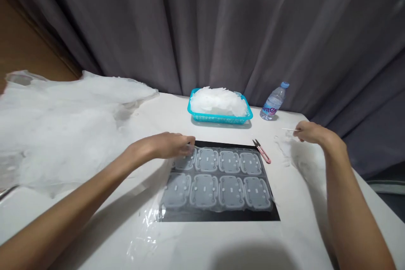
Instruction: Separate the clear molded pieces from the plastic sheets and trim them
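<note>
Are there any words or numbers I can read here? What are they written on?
Water bottle label: purple letters, something like "nte", curved away and too blurred to read for sure.
Blue basket: no writing shows.
Snips: no writing shows.
Clear moulded sheet: no writing shows.

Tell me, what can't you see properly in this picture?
- Head view: the left hand curls its fingertips, hiding any grip on the clear sheet.
- The right hand pinches a thin white sliver, too small to identify.
- The bottle label is too small to read.
- The white heap is cut off by the left edge.
</note>
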`<action>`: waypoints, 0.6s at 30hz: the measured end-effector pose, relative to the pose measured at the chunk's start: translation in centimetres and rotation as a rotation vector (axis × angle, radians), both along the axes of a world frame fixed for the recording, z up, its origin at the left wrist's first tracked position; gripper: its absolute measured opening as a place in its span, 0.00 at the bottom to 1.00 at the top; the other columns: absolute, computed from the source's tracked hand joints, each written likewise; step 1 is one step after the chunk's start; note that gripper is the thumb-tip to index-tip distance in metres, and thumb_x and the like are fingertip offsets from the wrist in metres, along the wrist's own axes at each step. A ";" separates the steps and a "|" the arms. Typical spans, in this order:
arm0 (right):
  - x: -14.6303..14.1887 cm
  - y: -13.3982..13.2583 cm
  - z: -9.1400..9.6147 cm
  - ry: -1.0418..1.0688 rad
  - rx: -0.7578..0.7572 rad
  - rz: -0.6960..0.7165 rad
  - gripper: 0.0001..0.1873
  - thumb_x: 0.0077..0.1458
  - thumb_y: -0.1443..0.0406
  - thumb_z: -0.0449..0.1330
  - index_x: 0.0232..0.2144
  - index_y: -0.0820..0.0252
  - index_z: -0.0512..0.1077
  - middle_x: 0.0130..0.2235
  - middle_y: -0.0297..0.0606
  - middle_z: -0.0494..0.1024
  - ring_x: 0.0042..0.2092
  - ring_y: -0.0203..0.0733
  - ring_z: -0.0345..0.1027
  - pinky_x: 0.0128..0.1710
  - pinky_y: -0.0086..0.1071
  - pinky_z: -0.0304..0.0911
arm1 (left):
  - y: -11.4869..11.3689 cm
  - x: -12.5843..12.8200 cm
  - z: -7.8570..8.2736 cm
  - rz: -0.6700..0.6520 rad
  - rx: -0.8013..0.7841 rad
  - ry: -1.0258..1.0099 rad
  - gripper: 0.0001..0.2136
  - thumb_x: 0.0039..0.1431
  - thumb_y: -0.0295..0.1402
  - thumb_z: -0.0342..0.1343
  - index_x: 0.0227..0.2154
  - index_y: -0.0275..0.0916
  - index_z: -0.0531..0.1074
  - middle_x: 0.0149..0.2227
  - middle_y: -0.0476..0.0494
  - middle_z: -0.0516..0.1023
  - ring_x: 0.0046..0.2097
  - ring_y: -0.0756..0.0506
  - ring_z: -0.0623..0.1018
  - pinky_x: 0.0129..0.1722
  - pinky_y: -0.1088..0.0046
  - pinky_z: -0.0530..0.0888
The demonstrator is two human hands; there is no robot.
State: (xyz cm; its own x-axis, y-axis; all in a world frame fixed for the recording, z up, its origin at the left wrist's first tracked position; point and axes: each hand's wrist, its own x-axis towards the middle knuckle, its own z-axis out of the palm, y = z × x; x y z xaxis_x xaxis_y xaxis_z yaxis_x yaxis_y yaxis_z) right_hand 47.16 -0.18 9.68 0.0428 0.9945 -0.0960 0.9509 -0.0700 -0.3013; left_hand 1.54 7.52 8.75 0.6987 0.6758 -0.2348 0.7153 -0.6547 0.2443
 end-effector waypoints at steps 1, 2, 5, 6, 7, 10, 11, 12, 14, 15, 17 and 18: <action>0.4 0.0 0.0 0.001 0.010 0.003 0.25 0.61 0.59 0.61 0.14 0.55 0.63 0.16 0.33 0.65 0.20 0.38 0.62 0.26 0.36 0.58 | -0.4 0.6 -0.4 0.024 0.071 0.015 0.04 0.61 0.31 0.60 0.39 0.40 0.77 0.39 0.39 0.83 0.42 0.38 0.80 0.44 0.64 0.75; 0.3 0.0 0.0 0.008 0.019 0.013 0.24 0.61 0.59 0.60 0.14 0.55 0.64 0.17 0.34 0.66 0.21 0.40 0.64 0.27 0.36 0.59 | -1.1 1.3 -0.9 0.046 0.141 0.029 0.08 0.62 0.29 0.59 0.44 0.37 0.76 0.47 0.32 0.81 0.50 0.34 0.78 0.50 0.59 0.73; -2.8 0.5 -0.5 0.054 0.026 0.092 0.16 0.60 0.56 0.62 0.24 0.57 0.72 0.27 0.39 0.76 0.29 0.44 0.72 0.32 0.37 0.67 | -4.5 3.8 -2.2 0.093 0.273 0.044 0.14 0.70 0.29 0.49 0.53 0.31 0.72 0.57 0.20 0.74 0.60 0.27 0.72 0.55 0.50 0.71; -4.4 0.7 -0.7 0.082 0.007 0.141 0.14 0.60 0.55 0.63 0.29 0.58 0.74 0.32 0.40 0.79 0.33 0.44 0.74 0.35 0.36 0.69 | -5.8 4.5 -2.6 0.104 0.278 0.053 0.17 0.72 0.35 0.48 0.55 0.30 0.72 0.55 0.19 0.75 0.57 0.26 0.75 0.51 0.50 0.74; -6.2 0.8 -1.0 0.108 -0.022 0.195 0.14 0.58 0.53 0.65 0.33 0.57 0.76 0.35 0.38 0.80 0.35 0.43 0.75 0.37 0.34 0.70 | -7.0 5.1 -3.1 0.117 0.273 0.071 0.21 0.73 0.42 0.48 0.56 0.31 0.72 0.54 0.19 0.77 0.55 0.25 0.77 0.49 0.50 0.75; -11.1 1.0 -1.9 0.230 -0.347 0.328 0.20 0.55 0.50 0.68 0.41 0.58 0.73 0.34 0.34 0.78 0.27 0.38 0.70 0.27 0.30 0.66 | -9.5 6.1 -4.4 0.255 0.284 0.185 0.38 0.67 0.58 0.51 0.63 0.27 0.69 0.59 0.11 0.74 0.61 0.15 0.72 0.49 0.48 0.75; -12.3 0.9 -2.2 0.227 -0.400 0.330 0.21 0.54 0.51 0.69 0.42 0.57 0.72 0.36 0.34 0.77 0.25 0.36 0.68 0.24 0.30 0.63 | -9.9 6.3 -4.7 0.307 0.289 0.211 0.43 0.65 0.61 0.52 0.65 0.22 0.66 0.61 0.06 0.71 0.63 0.13 0.70 0.49 0.48 0.75; -13.3 0.8 -2.6 0.216 -0.414 0.324 0.20 0.55 0.53 0.69 0.42 0.57 0.70 0.37 0.35 0.76 0.25 0.35 0.66 0.22 0.29 0.61 | -10.0 6.3 -4.9 0.354 0.293 0.232 0.48 0.63 0.63 0.52 0.66 0.17 0.63 0.62 0.02 0.68 0.64 0.11 0.68 0.49 0.48 0.75; -14.4 0.5 -3.2 0.183 -0.375 0.306 0.14 0.56 0.59 0.69 0.39 0.58 0.69 0.39 0.37 0.74 0.28 0.36 0.66 0.25 0.29 0.58 | -9.9 6.4 -5.1 0.395 0.281 0.257 0.54 0.61 0.66 0.50 0.68 0.13 0.57 0.63 -0.02 0.63 0.65 0.10 0.66 0.50 0.47 0.75; -14.6 0.3 -3.4 0.175 -0.356 0.306 0.12 0.57 0.61 0.68 0.36 0.58 0.69 0.39 0.37 0.74 0.31 0.37 0.66 0.27 0.29 0.58 | -9.7 6.4 -5.1 0.396 0.274 0.268 0.56 0.60 0.68 0.49 0.69 0.12 0.56 0.63 -0.03 0.62 0.65 0.10 0.66 0.51 0.47 0.75; -14.8 -0.4 -3.7 0.172 -0.364 0.321 0.10 0.57 0.64 0.67 0.33 0.58 0.69 0.35 0.36 0.73 0.34 0.39 0.66 0.31 0.29 0.57 | -9.5 6.6 -5.3 0.378 0.269 0.273 0.58 0.59 0.69 0.47 0.69 0.11 0.55 0.64 -0.04 0.61 0.66 0.10 0.64 0.54 0.44 0.73; -14.9 -0.9 -3.6 0.173 -0.380 0.332 0.10 0.57 0.63 0.68 0.31 0.58 0.68 0.33 0.35 0.72 0.35 0.40 0.65 0.31 0.30 0.56 | -9.4 6.7 -5.4 0.367 0.272 0.262 0.58 0.59 0.69 0.46 0.69 0.10 0.54 0.64 -0.04 0.59 0.67 0.09 0.63 0.56 0.42 0.71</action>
State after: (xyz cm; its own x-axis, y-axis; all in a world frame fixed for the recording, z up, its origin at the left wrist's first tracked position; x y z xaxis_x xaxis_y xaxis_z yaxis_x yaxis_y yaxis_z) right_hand 32.28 -1.05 6.06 -0.3166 0.8457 -0.4296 0.8791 0.0915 -0.4678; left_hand 8.27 -1.93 3.32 0.3460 0.9259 -0.1518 0.9237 -0.3645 -0.1179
